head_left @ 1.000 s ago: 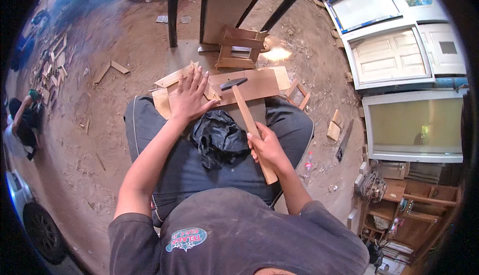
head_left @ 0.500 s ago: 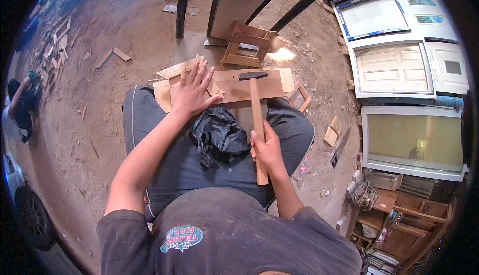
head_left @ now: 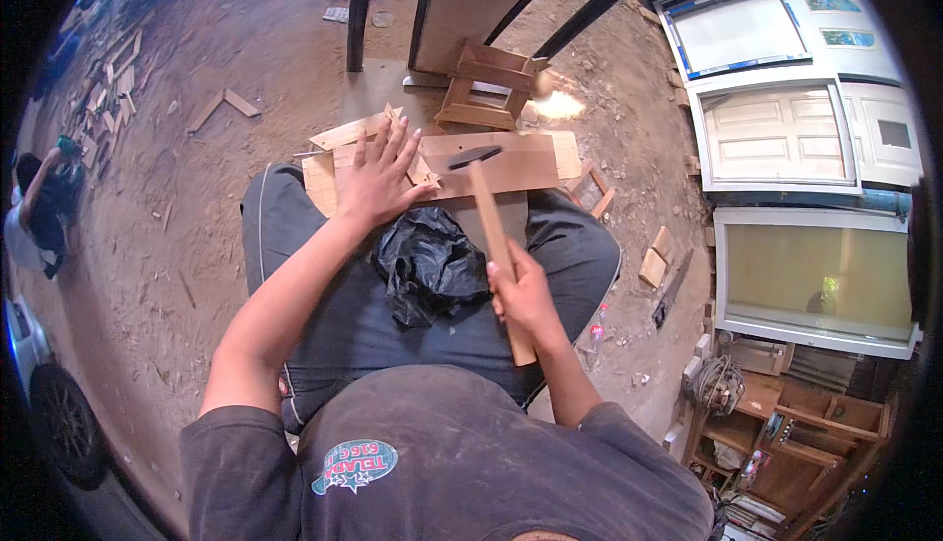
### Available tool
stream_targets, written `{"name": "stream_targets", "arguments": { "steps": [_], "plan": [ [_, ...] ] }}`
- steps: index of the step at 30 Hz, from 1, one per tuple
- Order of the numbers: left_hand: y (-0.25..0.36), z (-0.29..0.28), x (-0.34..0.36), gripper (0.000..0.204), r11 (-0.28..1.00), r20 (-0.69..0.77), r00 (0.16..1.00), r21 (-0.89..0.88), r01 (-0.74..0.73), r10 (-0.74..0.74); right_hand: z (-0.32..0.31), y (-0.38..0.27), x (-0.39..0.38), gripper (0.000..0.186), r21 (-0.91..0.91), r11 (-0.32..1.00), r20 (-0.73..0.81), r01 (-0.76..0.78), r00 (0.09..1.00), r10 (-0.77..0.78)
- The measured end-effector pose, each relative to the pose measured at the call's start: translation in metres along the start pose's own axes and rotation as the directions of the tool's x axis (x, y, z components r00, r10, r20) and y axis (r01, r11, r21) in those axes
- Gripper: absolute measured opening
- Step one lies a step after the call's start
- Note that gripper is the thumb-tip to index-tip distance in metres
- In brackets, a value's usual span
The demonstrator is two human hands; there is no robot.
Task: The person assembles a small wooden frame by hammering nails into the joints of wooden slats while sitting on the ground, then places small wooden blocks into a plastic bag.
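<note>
Your right hand (head_left: 526, 296) is wrapped shut around the lower part of the hammer (head_left: 494, 237), fingers curled tight on the wooden handle, with the butt end sticking out below the fist toward your body. The handle's long axis runs from that fist up and slightly left, away from you; the dark head lies on, or just over, the flat wooden board (head_left: 491, 163). Contact can't be told from this view.

Your left hand (head_left: 378, 178) lies flat, fingers spread and pointing away from you, pressing the left end of the board and the lighter wood strips (head_left: 344, 134) beside it. The board rests across your knees, its long axis left to right, so it crosses the hammer handle almost at a right angle. The hammer head sits just right of your left fingertips, near but apart. The left hand is the closer of the 2 to the strike spot.

A crumpled black plastic bag (head_left: 427, 266) sits in your lap between both forearms. Beyond the board stands a small wooden frame piece (head_left: 486, 84).

Hard to make out: any nail under the hammer head; the glare patch right of the frame; the board's near edge under your left palm.
</note>
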State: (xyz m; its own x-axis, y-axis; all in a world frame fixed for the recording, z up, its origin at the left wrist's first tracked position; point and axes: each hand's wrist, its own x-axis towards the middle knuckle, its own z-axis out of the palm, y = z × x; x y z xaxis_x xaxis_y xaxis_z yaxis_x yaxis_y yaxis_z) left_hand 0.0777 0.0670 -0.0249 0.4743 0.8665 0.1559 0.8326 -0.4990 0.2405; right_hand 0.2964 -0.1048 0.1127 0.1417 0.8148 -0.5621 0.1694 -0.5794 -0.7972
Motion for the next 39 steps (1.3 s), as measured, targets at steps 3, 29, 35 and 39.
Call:
{"name": "stream_targets", "arguments": {
  "steps": [3,29,35,39],
  "plan": [
    [0.003,-0.004,0.001,0.095,1.0,0.0,1.0,0.002,-0.012,0.012,-0.02,-0.009,0.006,0.039,0.064,0.995,-0.094,0.075,0.993,-0.069],
    [0.006,0.003,0.002,0.092,1.0,-0.03,1.0,0.03,0.007,-0.006,0.007,-0.001,0.003,0.049,-0.086,0.993,-0.151,0.077,0.985,-0.089],
    [0.006,0.003,0.0,0.09,1.0,-0.033,0.999,0.024,-0.005,0.006,-0.011,-0.015,0.005,0.049,-0.028,0.994,-0.135,0.101,0.985,-0.104],
    [0.006,0.005,-0.001,0.089,0.999,-0.047,0.999,0.05,-0.007,0.009,0.003,-0.005,0.001,0.052,-0.032,0.997,-0.095,0.071,0.993,-0.074]
  ]
}}
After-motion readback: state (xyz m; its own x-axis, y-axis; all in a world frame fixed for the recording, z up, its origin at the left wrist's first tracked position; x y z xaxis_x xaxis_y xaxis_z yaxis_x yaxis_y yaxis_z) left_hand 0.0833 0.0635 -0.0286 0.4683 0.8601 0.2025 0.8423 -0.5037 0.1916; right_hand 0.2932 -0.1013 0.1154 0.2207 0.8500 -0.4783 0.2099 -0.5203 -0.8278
